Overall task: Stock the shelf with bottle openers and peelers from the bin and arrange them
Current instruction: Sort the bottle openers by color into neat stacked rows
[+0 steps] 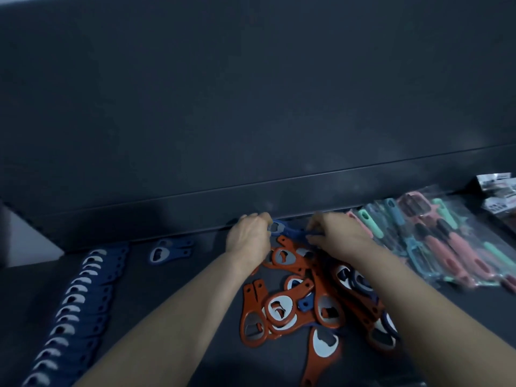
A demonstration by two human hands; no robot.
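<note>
On the dark shelf (173,289) lies a loose pile of orange bottle openers (301,300) mixed with a few blue ones. My left hand (248,236) and my right hand (337,236) both grip blue bottle openers (287,231) held between them at the back of the shelf. A neat overlapping row of blue openers (78,300) runs along the left. Two more blue openers (167,250) lie beside it. Bagged peelers (441,241) in pink, teal and mint lie at the right.
The dark back wall (251,107) of the shelf rises right behind my hands. Packaged goods with black and white labels (499,194) sit at the far right. A pale surface (30,244) shows past the shelf's left end.
</note>
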